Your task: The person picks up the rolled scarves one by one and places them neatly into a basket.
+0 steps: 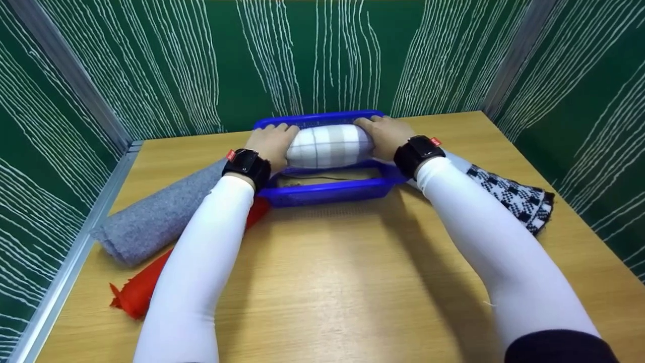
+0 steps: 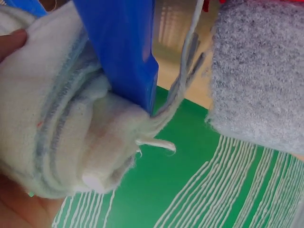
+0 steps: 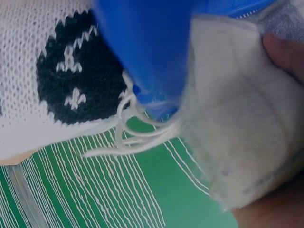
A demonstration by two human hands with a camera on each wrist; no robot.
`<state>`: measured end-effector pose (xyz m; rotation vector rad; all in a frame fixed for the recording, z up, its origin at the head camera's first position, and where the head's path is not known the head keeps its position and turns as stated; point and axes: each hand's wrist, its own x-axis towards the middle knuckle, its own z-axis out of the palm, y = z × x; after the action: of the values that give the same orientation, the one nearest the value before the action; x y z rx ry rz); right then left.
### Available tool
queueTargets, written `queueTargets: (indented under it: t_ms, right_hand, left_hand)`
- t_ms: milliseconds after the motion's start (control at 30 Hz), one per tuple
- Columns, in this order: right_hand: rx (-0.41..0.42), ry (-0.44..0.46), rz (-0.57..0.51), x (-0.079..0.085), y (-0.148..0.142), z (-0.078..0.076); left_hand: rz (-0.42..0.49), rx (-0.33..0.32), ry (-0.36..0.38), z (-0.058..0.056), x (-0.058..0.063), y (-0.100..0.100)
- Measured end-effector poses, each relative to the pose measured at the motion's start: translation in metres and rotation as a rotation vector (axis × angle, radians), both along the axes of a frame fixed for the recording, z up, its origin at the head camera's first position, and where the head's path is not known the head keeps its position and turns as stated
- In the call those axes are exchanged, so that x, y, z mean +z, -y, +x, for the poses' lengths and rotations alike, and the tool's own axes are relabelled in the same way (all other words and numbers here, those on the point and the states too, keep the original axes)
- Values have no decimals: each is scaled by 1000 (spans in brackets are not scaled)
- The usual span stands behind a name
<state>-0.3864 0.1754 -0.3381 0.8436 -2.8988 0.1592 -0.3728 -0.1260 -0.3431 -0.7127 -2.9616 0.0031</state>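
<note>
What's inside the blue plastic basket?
In the basket, a tan surface shows near the front. The left hand and right hand hold rolled white plaid fabric over the basket, hiding what lies beneath.

Left arm (image 1: 199,267), right arm (image 1: 478,222) white-sleeved, stretched forward, angled inward; wrists (image 1: 247,164) black-banded. Left hand (image 1: 273,143) and right hand (image 1: 388,135) apart, roughly level, both gripping, fingers (image 1: 280,127) bent, pointing forward and inward.

Beside the blue basket (image 2: 121,47), the left hand (image 2: 28,209) is gripping a pale cloth roll (image 2: 52,114); fringe strands (image 2: 178,95) are trailing past the basket's corner; grey fabric (image 2: 261,71) is lying on the basket's other side.
</note>
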Motion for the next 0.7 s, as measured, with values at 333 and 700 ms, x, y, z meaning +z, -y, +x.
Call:
queueTargets:
  t_ms: [333,700]
  right_hand:
    - [-19,2,25,4,-3,1]
    - [-31,14,39,5,0,-1]
  left_hand:
    - [7,-20,64,3,12,4]
    - [-37,-16,65,0,14,0]
